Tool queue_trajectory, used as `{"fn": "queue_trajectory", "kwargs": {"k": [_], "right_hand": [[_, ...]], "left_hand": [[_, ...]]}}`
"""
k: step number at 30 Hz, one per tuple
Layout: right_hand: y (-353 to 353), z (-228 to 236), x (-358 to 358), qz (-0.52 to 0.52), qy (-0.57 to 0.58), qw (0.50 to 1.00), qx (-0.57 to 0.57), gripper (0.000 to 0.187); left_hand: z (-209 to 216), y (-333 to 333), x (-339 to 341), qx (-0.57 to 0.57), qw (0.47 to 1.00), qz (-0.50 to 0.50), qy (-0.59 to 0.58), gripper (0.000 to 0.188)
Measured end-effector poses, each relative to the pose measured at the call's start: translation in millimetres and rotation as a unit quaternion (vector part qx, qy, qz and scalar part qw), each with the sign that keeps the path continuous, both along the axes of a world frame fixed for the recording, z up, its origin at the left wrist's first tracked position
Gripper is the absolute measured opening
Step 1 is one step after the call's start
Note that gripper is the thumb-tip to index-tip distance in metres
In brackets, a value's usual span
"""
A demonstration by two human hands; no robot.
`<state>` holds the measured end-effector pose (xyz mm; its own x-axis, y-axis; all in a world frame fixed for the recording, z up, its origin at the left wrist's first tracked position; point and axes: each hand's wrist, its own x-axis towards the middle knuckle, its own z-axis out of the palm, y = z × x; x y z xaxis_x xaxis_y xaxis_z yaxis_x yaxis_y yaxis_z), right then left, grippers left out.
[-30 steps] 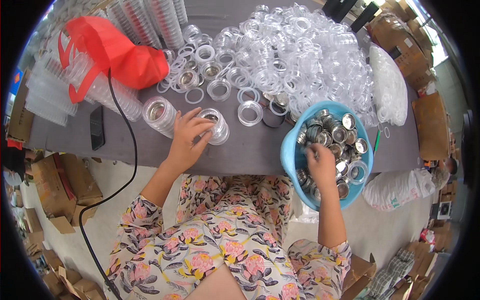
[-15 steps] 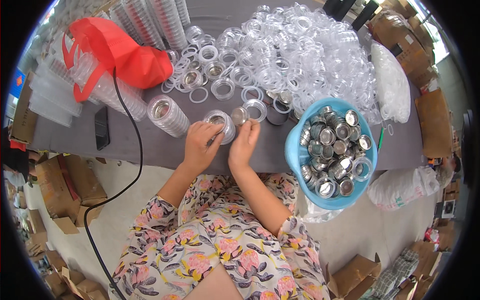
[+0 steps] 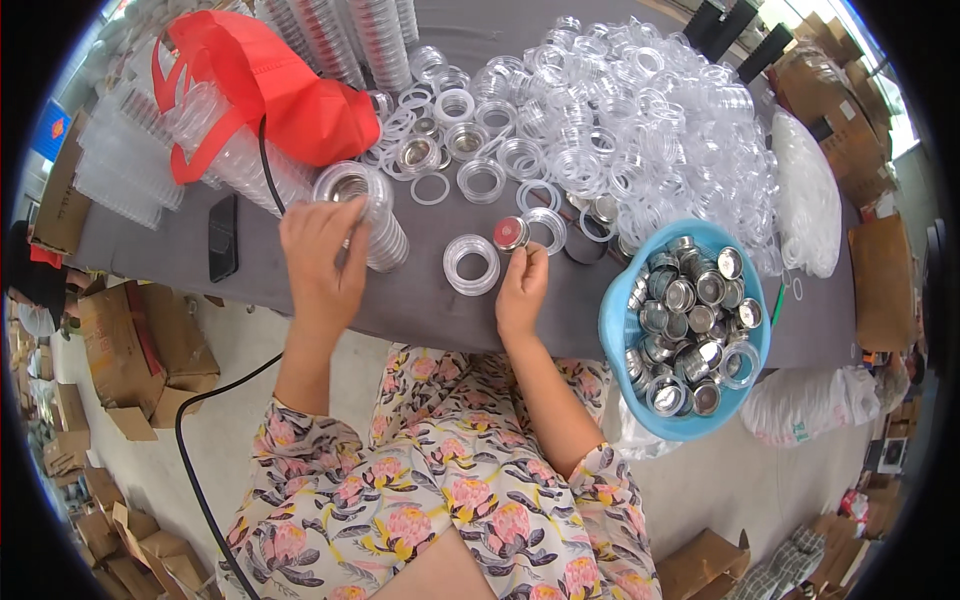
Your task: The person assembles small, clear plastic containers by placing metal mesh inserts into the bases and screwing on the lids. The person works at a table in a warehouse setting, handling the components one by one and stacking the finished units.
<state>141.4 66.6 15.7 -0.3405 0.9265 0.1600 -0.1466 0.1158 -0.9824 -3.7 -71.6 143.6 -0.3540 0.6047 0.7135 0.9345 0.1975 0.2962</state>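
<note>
My left hand (image 3: 325, 250) pinches a clear plastic ring with a metal cup in it (image 3: 350, 180), at the top of a leaning stack of similar clear pieces (image 3: 390, 245). Whether that piece rests on the stack or is just above it, I cannot tell. Between thumb and fingers, my right hand (image 3: 522, 290) holds a small round metal cup (image 3: 511, 233), its red face turned up. A single clear plastic ring (image 3: 471, 287) lies on the table to the left of this hand. Another clear ring (image 3: 560, 232) lies just beyond the held cup.
A blue plastic basket (image 3: 612, 330) full of metal cups stands at right. Behind spreads a big heap of clear rings (image 3: 640, 130). A red bag (image 3: 290, 100), tall stacks of clear pieces (image 3: 380, 45), a black phone (image 3: 223, 238) and a black cable (image 3: 215, 392) are at left.
My left hand has carried the filled ring from the middle leftward to the stack. My right hand's cup now shows its red face. The view has shifted slightly.
</note>
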Motion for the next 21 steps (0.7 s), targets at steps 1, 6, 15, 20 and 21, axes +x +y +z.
{"fn": "queue_trajectory", "kwargs": {"k": [1, 6, 15, 20, 21], "right_hand": [[2.3, 0.2, 0.8, 0.006, 0.03, 1.0, -0.007, 0.009], [20.1, 54.6, 18.5, 0.034, -0.156, 0.911, 0.38, 0.01], [17.4, 85.2, 20.7, 0.153, -0.37, 0.728, 0.556, 0.017], [21.2, 60.5, 31.0, 0.171, -0.275, 0.848, 0.42, 0.039], [19.9, 53.5, 33.9, 0.192, -0.257, 0.875, 0.362, 0.048]], "left_hand": [[-0.6, -2.9, -7.7, -0.04, 0.999, 0.011, 0.009, 0.024], [-2.1, -7.6, -16.6, -0.147, 0.988, 0.035, 0.042, 0.026], [-31.0, 23.2, 42.3, -0.108, 0.976, -0.184, -0.036, 0.036], [-75.7, 29.3, 40.5, -0.162, 0.969, -0.17, -0.074, 0.034], [-74.7, 29.7, 41.6, -0.169, 0.97, -0.167, -0.056, 0.033]]}}
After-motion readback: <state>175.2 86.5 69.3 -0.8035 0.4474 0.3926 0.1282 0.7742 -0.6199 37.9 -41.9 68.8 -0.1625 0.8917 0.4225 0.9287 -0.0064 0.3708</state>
